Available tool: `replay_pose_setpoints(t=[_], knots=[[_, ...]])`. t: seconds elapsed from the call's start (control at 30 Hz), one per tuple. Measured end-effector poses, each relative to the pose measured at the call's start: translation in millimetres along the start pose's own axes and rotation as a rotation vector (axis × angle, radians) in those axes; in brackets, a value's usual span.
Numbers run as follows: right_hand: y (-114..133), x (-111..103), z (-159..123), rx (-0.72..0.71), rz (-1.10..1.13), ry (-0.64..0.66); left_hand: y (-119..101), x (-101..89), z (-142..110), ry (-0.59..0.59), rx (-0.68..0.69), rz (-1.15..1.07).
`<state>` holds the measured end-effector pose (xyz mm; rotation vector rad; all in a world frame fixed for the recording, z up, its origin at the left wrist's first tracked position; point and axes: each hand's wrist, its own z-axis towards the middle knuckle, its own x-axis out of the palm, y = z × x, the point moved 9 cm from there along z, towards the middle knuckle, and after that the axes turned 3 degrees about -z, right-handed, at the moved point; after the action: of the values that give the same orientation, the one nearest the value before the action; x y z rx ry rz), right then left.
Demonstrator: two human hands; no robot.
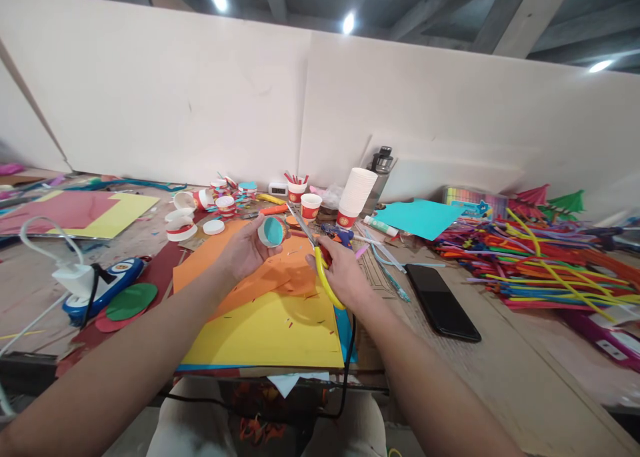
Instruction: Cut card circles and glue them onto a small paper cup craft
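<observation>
My left hand (245, 249) is closed round a small paper cup (273, 232), tilted so that a blue-green piece shows at its end. In my right hand (343, 270) is a pair of scissors (327, 285) with yellow handles, blades pointing up and away toward the cup. Blades and cup look apart. Below both hands lie orange paper sheets (235, 290) and a yellow sheet (270, 330) with small scraps on it. Just beyond the scissors stand an upright paper cup (311, 207) and an orange-handled tool (274, 210).
A tall stack of paper cups (356, 193) and a bottle (383, 173) stand at the back. Rightward lie a black phone (443, 302) and a heap of pipe cleaners (545, 263). At left are a blue power strip (107, 287) and cut cup pieces (181, 228).
</observation>
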<state>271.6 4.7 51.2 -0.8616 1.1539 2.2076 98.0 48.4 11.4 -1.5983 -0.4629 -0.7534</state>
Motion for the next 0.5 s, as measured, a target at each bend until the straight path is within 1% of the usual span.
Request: replay_pose_setpoints(t=[0.27, 0.5], knots=[[6.9, 8.5, -5.0, -0.01, -0.058, 0.028, 1.0, 7.0, -5.2, -0.01, 0.012, -0.083], [8.1, 11.0, -6.6, 0.006, -0.11, 0.042, 4.9, 13.8, -5.5, 0.079, 0.003, -0.101]])
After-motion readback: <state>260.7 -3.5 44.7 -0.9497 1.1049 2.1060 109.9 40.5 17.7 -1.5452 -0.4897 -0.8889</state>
